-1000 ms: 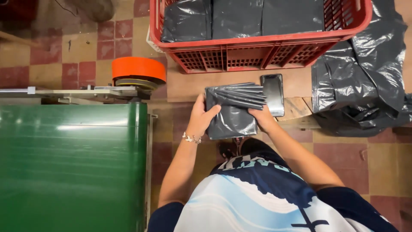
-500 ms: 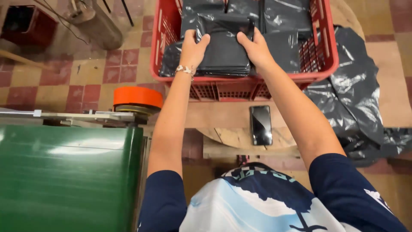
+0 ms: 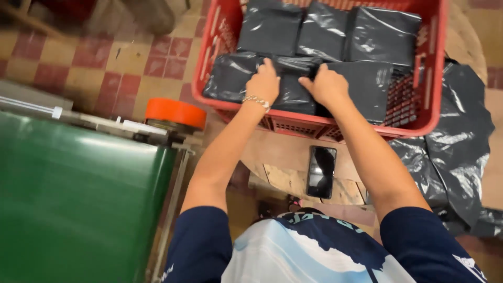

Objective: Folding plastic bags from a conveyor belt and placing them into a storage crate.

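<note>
The crate (image 3: 434, 99) is red and the packages (image 3: 272, 31) in it are glossy black. The conveyor belt (image 3: 73, 199) is green, the tape roll (image 3: 175, 112) orange. The floor (image 3: 126, 57) has red and beige checks. The phone (image 3: 321, 171) is black. The sleeves (image 3: 201, 243) are navy, the shirt front (image 3: 293, 257) pale blue and white.

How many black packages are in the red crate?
6: three along the far row, three nearer. More may hide underneath.
</note>
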